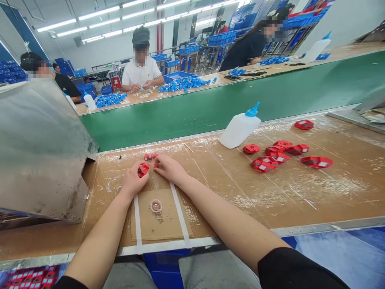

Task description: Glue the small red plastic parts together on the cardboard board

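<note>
My left hand (135,180) is closed around a few small red plastic parts (143,169), which show between its thumb and fingers. Just to the right, my right hand (168,168) pinches another small red part (155,165), mostly hidden by the fingertips. Right behind both hands, a short row of red pieces (148,157) lies on the table. Nearer to me, a small round clear cup (156,206) with reddish contents sits on a cardboard sheet (144,230) taped down with white strips.
A white squeeze bottle (239,129) with a blue nozzle leans on the table beside several red part clusters (272,157). Thin sticks (192,147) lie near the back edge. A metal housing (45,152) stands at left. Beyond the green belt (180,108), people work with blue parts (185,83).
</note>
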`<state>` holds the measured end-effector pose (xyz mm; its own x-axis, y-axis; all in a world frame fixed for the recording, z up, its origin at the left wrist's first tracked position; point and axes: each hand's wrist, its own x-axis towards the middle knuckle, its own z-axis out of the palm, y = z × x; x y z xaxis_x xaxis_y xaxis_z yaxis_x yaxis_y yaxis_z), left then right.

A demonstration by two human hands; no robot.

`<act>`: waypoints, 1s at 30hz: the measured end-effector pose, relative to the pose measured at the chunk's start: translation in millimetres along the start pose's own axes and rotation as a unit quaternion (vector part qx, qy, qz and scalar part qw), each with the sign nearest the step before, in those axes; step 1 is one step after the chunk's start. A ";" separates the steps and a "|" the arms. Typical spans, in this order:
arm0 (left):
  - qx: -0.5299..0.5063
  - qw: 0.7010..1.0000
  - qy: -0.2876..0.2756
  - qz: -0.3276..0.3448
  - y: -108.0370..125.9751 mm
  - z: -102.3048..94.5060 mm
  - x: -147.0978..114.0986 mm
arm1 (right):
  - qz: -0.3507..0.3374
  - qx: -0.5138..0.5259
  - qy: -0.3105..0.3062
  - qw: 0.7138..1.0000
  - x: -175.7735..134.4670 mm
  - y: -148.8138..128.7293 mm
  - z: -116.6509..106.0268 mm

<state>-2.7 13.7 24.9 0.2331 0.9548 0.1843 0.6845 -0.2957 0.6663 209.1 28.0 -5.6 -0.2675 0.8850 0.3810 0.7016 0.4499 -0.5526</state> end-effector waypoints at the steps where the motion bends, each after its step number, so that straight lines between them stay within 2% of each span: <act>1: 0.005 1.000 0.000 0.000 0.3 -0.1 -0.4 | -0.005 -0.007 -0.005 1.000 -0.6 -1.5 0.0; 4: 0.006 1.000 0.007 -0.010 0.5 0.0 -0.8 | -0.029 -0.035 -0.032 0.998 -2.7 -4.7 0.0; 7: -0.003 1.000 0.017 -0.008 0.5 0.2 -0.9 | -0.029 0.000 -0.044 0.999 -3.5 -4.5 -0.4; 12: -0.019 1.000 0.025 0.007 1.1 -0.3 -1.2 | 0.061 0.155 0.006 0.986 -0.7 -2.0 -2.2; 14: -0.012 1.000 0.021 0.008 1.5 -0.7 -1.6 | 0.091 0.244 0.024 0.965 0.9 -3.4 -3.0; 17: 0.016 1.000 0.018 0.006 2.5 -0.9 -3.7 | 0.111 0.395 0.028 0.911 1.8 -9.0 -2.9; 20: 0.045 0.999 0.016 0.011 4.2 -0.3 -7.1 | 0.107 0.465 0.030 0.878 -1.4 -16.2 -1.3; 22: 0.051 0.999 0.012 0.014 5.2 0.5 -9.0 | 0.099 0.457 0.036 0.883 -5.3 -19.8 -0.1; 27: 0.052 0.998 0.016 0.010 5.1 3.1 -10.8 | 0.058 0.325 0.078 0.941 -14.8 -27.6 1.5; 30: 0.059 0.998 0.020 0.008 4.7 4.2 -11.7 | 0.056 0.317 0.088 0.943 -19.4 -36.4 2.3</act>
<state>0.8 1.0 22.8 0.2191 0.9495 0.2246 0.7582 -0.3105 0.5733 187.3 -5.3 5.4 -0.0626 0.9225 0.3809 0.1679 0.3859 -0.9071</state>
